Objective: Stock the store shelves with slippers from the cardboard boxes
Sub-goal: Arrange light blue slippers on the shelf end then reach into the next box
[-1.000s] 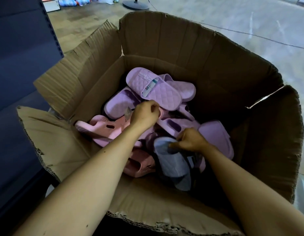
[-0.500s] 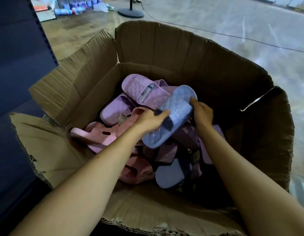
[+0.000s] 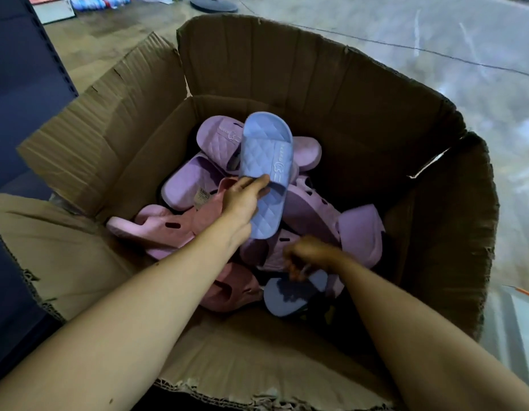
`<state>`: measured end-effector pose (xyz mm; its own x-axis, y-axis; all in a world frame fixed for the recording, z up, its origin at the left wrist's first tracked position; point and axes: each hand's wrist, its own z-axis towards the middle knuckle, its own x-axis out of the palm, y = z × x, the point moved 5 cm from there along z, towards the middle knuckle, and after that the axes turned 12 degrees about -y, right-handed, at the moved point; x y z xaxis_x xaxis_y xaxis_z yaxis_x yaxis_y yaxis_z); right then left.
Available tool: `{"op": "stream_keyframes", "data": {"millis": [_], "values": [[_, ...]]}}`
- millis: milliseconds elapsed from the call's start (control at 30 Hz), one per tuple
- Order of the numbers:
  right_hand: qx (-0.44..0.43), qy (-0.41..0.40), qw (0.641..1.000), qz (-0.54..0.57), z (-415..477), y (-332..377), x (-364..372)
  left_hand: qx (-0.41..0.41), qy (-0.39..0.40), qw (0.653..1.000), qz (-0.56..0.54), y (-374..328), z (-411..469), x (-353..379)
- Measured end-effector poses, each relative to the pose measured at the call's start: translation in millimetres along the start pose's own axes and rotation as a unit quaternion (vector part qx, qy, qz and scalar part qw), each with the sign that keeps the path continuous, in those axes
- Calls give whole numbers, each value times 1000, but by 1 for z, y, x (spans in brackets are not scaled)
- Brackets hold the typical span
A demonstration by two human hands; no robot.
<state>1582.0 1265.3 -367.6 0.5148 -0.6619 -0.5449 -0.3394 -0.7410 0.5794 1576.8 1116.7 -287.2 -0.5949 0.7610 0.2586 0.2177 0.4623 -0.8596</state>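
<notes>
One blue quilted slipper (image 3: 267, 161) is gripped by the left hand (image 3: 242, 200) over the middle of the cardboard box (image 3: 287, 63). Pairing seems the step — the second blue slipper (image 3: 287, 296) lies at five o'clock, the right hand (image 3: 312, 255) curled at its edge, grip unclear. Next: secure it, lift both out.

Two bare arms show, the left arm (image 3: 144, 315) and the right arm (image 3: 429, 345), each uncovered from wrist to the near edge of the view. The left hand (image 3: 242, 200) and right hand (image 3: 309, 255) are bare too. Two small dark spots mark the left forearm. The right hand's fingers (image 3: 295, 269) are blurred.
</notes>
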Motion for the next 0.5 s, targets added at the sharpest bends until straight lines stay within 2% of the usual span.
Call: {"op": "stream_keyframes", "data": {"millis": [33,67,133,300,433,500], "values": [[-5,36,989,-140,6,-18,17,1,5,1000,-3,0,-1,1],[-22,50,963,-265,15,-35,27,2,9,1000,1,2,-2,1],[-55,62,920,-382,23,-53,39,7,13,1000,11,6,-3,2],[-205,36,884,-418,21,-34,65,-20,27,999,6,3,-2,5],[-219,67,837,-497,28,-40,96,-26,48,999,1,1,-2,-1],[-221,82,827,-511,35,-47,102,-18,55,998,14,5,-1,-5]]}}
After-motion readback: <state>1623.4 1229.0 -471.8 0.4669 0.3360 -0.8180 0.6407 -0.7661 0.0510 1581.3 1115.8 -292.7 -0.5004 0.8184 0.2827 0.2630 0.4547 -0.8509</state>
